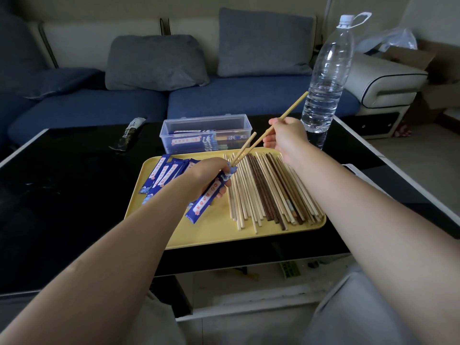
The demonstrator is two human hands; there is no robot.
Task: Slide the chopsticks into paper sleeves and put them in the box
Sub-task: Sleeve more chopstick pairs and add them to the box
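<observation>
My left hand [202, 176] grips a blue paper sleeve [205, 201] above the yellow tray [224, 232], its open end pointing up and to the right. My right hand [286, 136] pinches a light bamboo chopstick [288, 112] whose lower tip is in the sleeve's mouth. A second chopstick [245, 146] sticks out of the same opening. Several loose light and dark chopsticks [271, 190] lie on the tray's right half. More blue sleeves [163, 174] lie on its left half. The clear plastic box [206, 133] behind the tray holds several sleeved pairs.
A tall clear water bottle [326, 78] stands on the black table [62, 195], right of the box and close behind my right hand. A dark wrapper [128, 134] lies at the table's back left. A blue sofa with grey cushions [156, 62] runs behind.
</observation>
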